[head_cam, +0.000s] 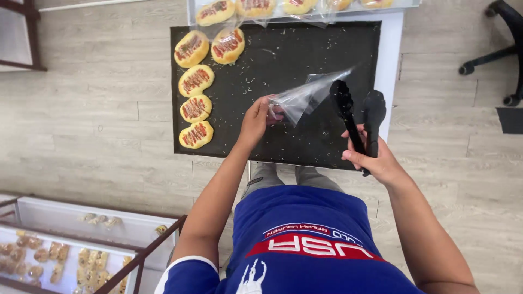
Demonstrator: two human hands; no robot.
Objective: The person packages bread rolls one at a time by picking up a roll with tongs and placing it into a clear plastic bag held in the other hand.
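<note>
Left hand (pixel 255 121) at frame centre pinching a clear crinkled plastic bag (pixel 305 97), right hand (pixel 376 158) at right closed round black plastic tongs (pixel 357 117) with tips apart, five golden oval red-topped buns (pixel 196 81) upper left on black rectangular baking tray (pixel 305 49)

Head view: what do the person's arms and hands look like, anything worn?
Both arms are bare from the upper arm down. The left hand and right hand have no gloves, and no rings, watch or bands show. The left sleeve is short, blue with a white cuff edge, part of a blue shirt with a red band and white lettering. The right sleeve is out of frame.
</note>
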